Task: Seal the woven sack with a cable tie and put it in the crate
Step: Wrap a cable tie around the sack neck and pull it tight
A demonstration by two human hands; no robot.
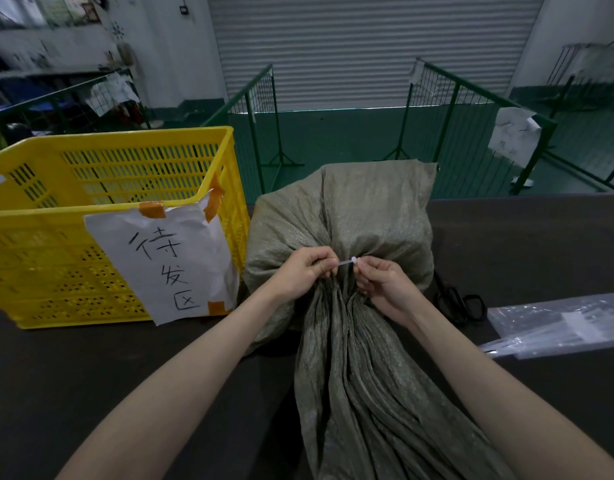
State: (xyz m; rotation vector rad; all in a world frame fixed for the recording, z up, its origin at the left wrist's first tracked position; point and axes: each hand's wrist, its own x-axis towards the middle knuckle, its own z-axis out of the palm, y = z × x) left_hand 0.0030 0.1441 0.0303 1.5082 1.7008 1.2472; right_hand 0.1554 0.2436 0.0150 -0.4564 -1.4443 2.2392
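The grey-green woven sack (340, 216) lies on the dark table (91, 375), long axis running from the far edge toward the near edge, where its loose mouth gets cut off by the frame. At the gathered neck, a thin white cable tie (347, 261) lies crosswise; most of its loop is buried in folds. The left hand (305, 271) pinches the tie's tail, the right hand (385, 282) pinches at its head. A yellow slotted plastic crate (56, 209) sits by the left edge. Black scissors (461, 303) peek out, half hidden behind the sack.

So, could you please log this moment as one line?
cable tie around woven sack neck | left hand pulls tail | right hand pinches head | crate waiting
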